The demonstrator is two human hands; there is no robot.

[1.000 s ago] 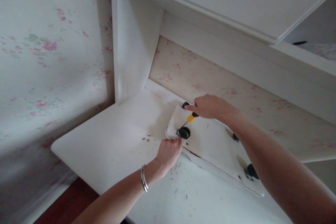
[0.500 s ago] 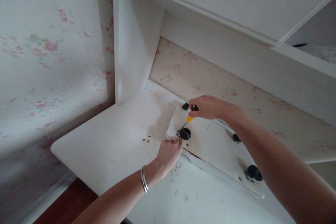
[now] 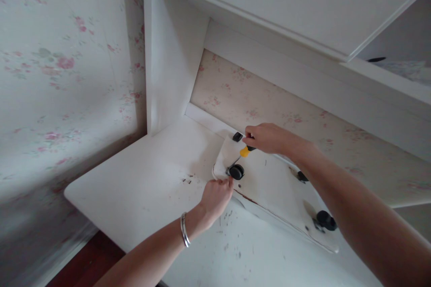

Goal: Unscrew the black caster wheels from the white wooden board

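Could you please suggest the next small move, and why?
With the right hand, I'd probably turn the screwdriver slightly: its shaft slants down to the caster beside the left hand, which rests at the edge of the white board.

The yellow-and-black, slim screwdriver point(image 3: 244, 152) pairs a smooth, plastic-looking handle with a thin metal shaft. The round, black caster point(image 3: 237, 171) looks like hard plastic with a faint sheen. The white, round-cornered board point(image 3: 272, 186) has a smooth, painted-looking face and a rough, chipped brown edge. The white, flat table point(image 3: 144, 184) looks smooth, softly satin. The silver, band-shaped bracelet point(image 3: 184, 229) is glossy metal.
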